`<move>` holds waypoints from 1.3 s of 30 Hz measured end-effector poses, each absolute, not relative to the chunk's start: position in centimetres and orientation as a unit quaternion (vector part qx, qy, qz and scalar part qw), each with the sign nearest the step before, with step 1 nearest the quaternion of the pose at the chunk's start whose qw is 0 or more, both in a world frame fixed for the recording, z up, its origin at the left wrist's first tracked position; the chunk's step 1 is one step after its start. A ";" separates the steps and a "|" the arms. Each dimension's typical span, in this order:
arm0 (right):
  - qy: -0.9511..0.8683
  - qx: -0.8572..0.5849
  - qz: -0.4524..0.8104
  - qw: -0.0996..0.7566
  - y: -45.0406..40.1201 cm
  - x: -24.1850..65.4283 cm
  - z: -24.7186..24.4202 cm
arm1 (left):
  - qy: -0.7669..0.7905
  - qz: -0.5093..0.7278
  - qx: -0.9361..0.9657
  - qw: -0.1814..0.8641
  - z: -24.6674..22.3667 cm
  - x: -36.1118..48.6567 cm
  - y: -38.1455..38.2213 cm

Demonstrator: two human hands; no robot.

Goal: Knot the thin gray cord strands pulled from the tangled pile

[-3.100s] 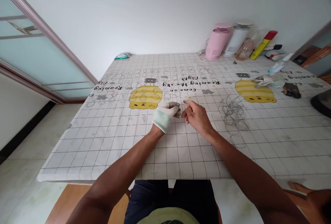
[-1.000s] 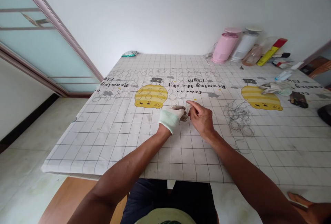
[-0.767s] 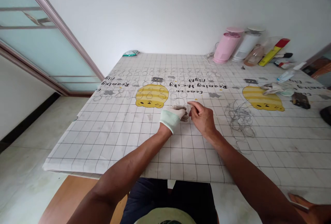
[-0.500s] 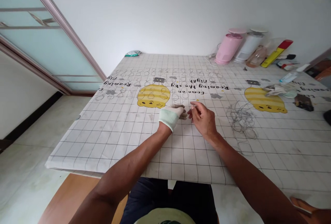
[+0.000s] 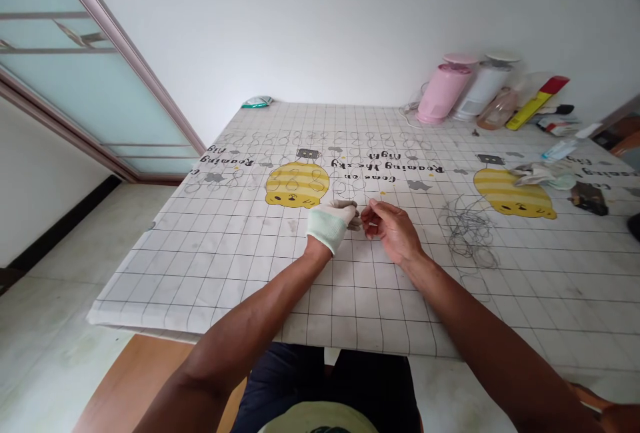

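My left hand [image 5: 332,223], in a white and grey knit glove with a pale green cuff, is closed near the middle of the table. Its fingertips are pressed together on something too thin to make out. Facing it, my bare right hand [image 5: 394,230] has its thumb and fingers drawn together close to the glove's fingertips; anything between them is hidden. Just beyond both hands lie thin wire loops [image 5: 345,188]. Farther back, rows of wire bent like figure eights [image 5: 313,138] spread over the cloth. A loose tangle of thin wire [image 5: 467,233] rests right of my right hand.
The checked tablecloth [image 5: 210,273] has printed yellow bears. Along the back right stand a pink cylinder device [image 5: 444,93], a white one [image 5: 483,90], a bottle [image 5: 499,110] and a yellow-red box [image 5: 537,103]. A glove [image 5: 543,175] and a dark block [image 5: 589,198] lie at right.
My right hand has turned at the wrist, its thumb side now facing up more and its fingers curled lower. The gloved left hand has hardly moved.
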State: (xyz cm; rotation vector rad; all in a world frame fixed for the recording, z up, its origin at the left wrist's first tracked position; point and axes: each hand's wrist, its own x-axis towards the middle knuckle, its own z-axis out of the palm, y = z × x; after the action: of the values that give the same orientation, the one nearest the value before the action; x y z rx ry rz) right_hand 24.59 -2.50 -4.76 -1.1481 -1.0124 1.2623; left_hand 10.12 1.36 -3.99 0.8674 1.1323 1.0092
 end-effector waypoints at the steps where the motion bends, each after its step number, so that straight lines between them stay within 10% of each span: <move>1: -0.425 -0.480 0.539 0.546 -2.5 24.6 -4.8 | 0.499 0.439 0.382 0.642 -4.0 10.1 1.3; 23: -0.737 -0.531 0.215 0.357 -2.2 26.8 -3.5 | 0.484 0.389 0.419 0.662 -4.5 10.2 1.2; 39: -0.676 -0.545 0.321 0.379 -2.8 26.7 -3.2 | 0.514 0.368 0.471 0.615 -3.7 9.7 1.1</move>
State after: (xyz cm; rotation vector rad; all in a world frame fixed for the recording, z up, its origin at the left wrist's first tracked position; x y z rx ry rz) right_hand 26.72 -2.81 -3.25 -1.3910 -1.7263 0.8204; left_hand 9.65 1.06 -3.68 1.0861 1.1848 0.8486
